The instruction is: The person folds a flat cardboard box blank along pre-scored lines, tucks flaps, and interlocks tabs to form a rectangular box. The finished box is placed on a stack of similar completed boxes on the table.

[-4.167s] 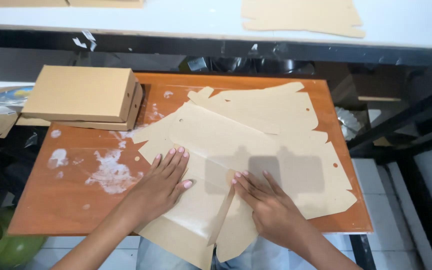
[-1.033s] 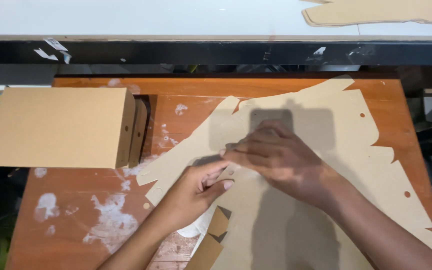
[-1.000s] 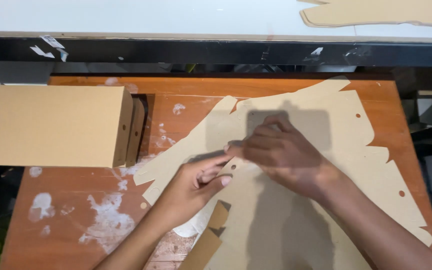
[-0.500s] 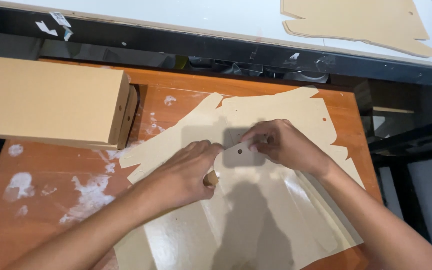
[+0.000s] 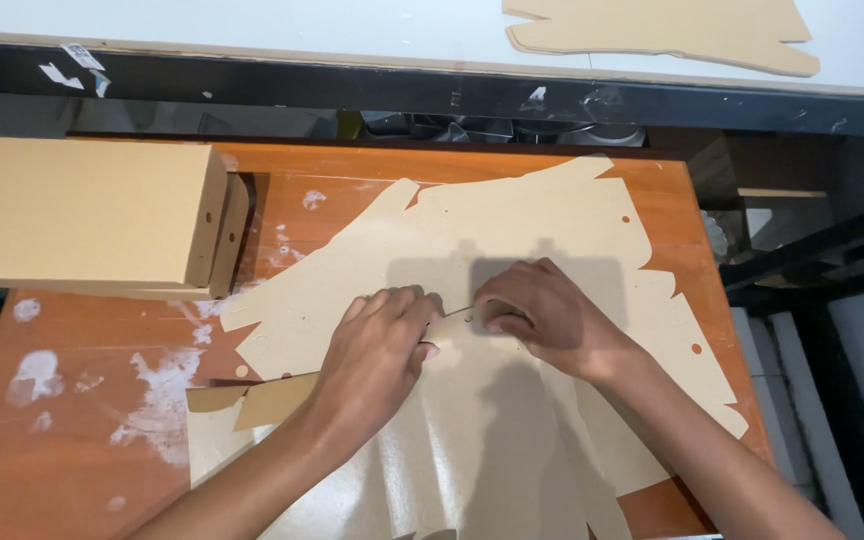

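table: orange wood, white-stained (image 5: 82, 420) | beyond: white worktop (image 5: 302, 30), black edge | right: black metal frame (image 5: 812, 260)

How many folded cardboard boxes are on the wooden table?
2, stacked at the table's left rear: the top box and a lower box mostly hidden beneath it. More may be hidden.
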